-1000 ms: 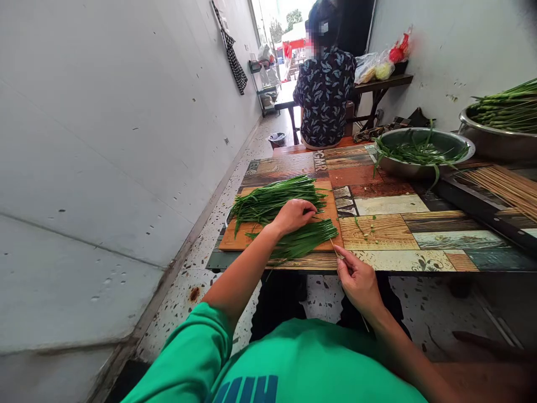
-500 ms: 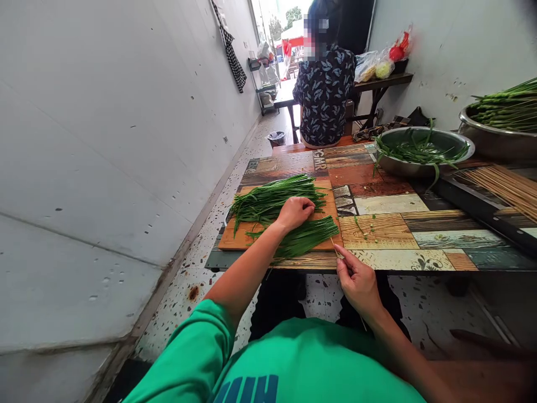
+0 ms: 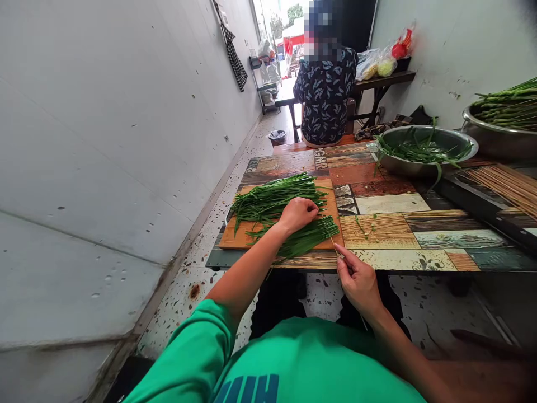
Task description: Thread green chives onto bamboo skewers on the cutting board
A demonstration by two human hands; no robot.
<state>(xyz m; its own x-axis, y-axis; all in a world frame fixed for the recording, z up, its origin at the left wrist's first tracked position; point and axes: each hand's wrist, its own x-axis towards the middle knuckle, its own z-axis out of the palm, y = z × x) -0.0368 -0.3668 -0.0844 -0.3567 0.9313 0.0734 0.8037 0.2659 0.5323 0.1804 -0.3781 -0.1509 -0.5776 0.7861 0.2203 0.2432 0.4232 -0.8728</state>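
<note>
A wooden cutting board [image 3: 235, 238] lies at the table's near left corner. Across its back part spreads a loose pile of garlic chives [image 3: 272, 196], and a neater row of chives [image 3: 312, 235] lies along the front with its cut ends to the right. My left hand [image 3: 298, 215] rests between pile and row, thumb and fingers pinched together; whatever they hold is hidden. Low at the board's right corner, my right hand [image 3: 357, 280] grips a thin bamboo skewer [image 3: 333, 243], its tip at the cut ends of the row.
Right of the board are chive scraps [image 3: 367, 230], a large black-handled knife [image 3: 474, 204] and a bundle of skewers [image 3: 505, 187]. Behind them stand a steel bowl of leaves [image 3: 425, 159] and a bowl of green stalks [image 3: 499, 131]. A seated person [image 3: 325, 98] faces away beyond the table.
</note>
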